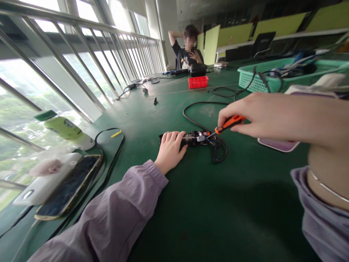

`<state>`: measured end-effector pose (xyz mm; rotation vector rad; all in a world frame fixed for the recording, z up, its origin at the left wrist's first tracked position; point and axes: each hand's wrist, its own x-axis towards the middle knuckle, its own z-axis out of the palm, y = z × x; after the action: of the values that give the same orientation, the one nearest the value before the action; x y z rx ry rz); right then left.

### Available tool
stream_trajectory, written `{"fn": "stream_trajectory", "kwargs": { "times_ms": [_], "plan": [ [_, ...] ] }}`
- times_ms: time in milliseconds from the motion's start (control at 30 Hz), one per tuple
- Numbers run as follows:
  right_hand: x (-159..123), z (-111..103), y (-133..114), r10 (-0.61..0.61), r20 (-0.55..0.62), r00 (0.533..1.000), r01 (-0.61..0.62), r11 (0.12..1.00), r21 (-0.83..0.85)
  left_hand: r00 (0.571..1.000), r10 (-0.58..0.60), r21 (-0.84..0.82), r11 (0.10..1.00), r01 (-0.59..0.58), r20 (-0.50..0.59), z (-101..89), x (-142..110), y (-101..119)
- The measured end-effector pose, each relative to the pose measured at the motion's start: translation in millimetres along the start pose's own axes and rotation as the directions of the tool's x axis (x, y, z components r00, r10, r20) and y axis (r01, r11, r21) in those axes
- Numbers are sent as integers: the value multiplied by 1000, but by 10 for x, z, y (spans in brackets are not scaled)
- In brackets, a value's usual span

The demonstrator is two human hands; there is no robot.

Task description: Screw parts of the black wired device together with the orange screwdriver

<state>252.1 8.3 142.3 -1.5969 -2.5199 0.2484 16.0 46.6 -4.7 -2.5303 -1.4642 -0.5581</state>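
Observation:
A dark, tube-like electrical device [192, 139] lies on the green table, its inner parts and thin coloured wires exposed at the right end. My left hand [172, 145] is closed over its left part, fingers wrapped on top and thumb along the near side. In my right hand [245, 112] is an orange and black screwdriver [231, 123], pinched by the handle. Its thin shaft slants down left, and the tip is at the exposed wiring; whether it touches a screw I cannot tell. A black cord [191, 115] runs from the device toward the back right.
Left are a phone [69, 187], a white case-like object [49, 178], a green-capped bottle [67, 129] and a black cable [117, 154]. Farther back stand a red bin [198, 82] and a teal basket [252, 80] of cables. A person [188, 51] sits at the far end.

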Motion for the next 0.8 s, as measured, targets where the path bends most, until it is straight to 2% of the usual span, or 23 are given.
{"fn": "stream_trajectory", "kwargs": {
  "times_ms": [100,200,433,633,800],
  "plan": [
    [37,25,32,34,119,992,-26,998,-66,1000,0,-2,1000,0,-4,1,-1,-2],
    [76,49,37,76,160,984,-67,996,-57,1000,-1,6,1000,1,-3,0,-1,2],
    [-2,-12,-55,34,103,994,-23,994,-105,1000,-6,12,1000,6,6,0,-2,7],
    [81,60,36,7,149,989,3,998,-67,1000,-8,-3,1000,8,-1,1,-3,7],
    [20,16,-13,19,116,993,-8,996,-92,1000,-8,-10,1000,8,1,-4,-2,7]
  ]
}}
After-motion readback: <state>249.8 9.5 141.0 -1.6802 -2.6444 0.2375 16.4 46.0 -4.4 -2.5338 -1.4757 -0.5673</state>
